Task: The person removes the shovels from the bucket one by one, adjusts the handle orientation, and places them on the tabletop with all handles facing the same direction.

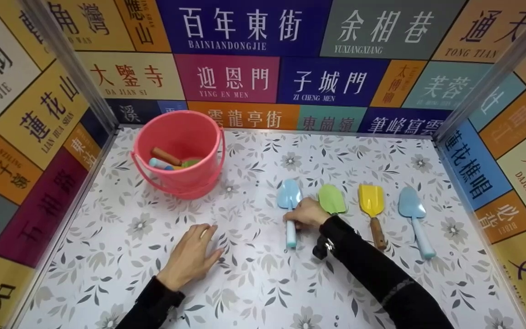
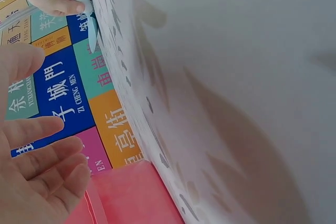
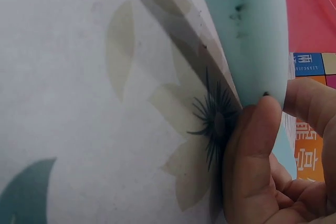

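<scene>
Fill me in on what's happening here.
A person's right hand grips a light-blue toy shovel by its handle. Their left hand holds nothing. To the right of the held one, three more shovels lie in a row on the white floral-patterned surface: one with a green blade, partly hidden by the arm, one with a yellow blade and brown handle, and another all light blue. A pink bucket stands at the far left, with more handles inside.

Between the bucket and the held blue shovel a hand could pass, but the green shovel lies between the right hand and the yellow shovel.
</scene>
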{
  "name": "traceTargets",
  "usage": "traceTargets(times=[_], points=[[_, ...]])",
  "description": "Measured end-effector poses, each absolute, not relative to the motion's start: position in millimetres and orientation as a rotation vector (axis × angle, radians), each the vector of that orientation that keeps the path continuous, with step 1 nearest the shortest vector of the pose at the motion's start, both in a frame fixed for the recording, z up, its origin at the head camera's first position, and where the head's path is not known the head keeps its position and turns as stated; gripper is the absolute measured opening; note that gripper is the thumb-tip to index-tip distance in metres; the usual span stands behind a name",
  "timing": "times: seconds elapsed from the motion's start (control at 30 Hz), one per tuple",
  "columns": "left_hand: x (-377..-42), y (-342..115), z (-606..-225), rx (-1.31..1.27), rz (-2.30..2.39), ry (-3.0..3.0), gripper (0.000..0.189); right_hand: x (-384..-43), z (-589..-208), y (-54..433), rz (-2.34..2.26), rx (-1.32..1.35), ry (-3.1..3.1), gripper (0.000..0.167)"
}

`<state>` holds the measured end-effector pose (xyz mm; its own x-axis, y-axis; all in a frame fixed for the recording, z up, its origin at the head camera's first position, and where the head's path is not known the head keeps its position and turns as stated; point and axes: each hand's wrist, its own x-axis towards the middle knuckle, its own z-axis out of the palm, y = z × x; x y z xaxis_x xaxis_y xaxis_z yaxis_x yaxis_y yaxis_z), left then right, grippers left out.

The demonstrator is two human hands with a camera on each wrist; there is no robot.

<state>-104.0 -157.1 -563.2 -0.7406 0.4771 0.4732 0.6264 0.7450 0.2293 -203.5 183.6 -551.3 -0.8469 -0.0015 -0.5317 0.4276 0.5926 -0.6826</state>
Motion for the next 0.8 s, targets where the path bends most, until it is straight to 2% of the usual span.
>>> traceTargets(times=[0.43,0.8], points=[[-105.4,-159.4,-561.7,-0.852,-0.510,-2.537,0.059,-202.3,-547.8,186.4,-1.089,0.253,2.381,0.023],[-106.2,-158.4,-550.8,-0.839,-0.512,-2.558,0.059,-186.0,-516.6,204.4,-1.134,0.107,2.418,0.024]])
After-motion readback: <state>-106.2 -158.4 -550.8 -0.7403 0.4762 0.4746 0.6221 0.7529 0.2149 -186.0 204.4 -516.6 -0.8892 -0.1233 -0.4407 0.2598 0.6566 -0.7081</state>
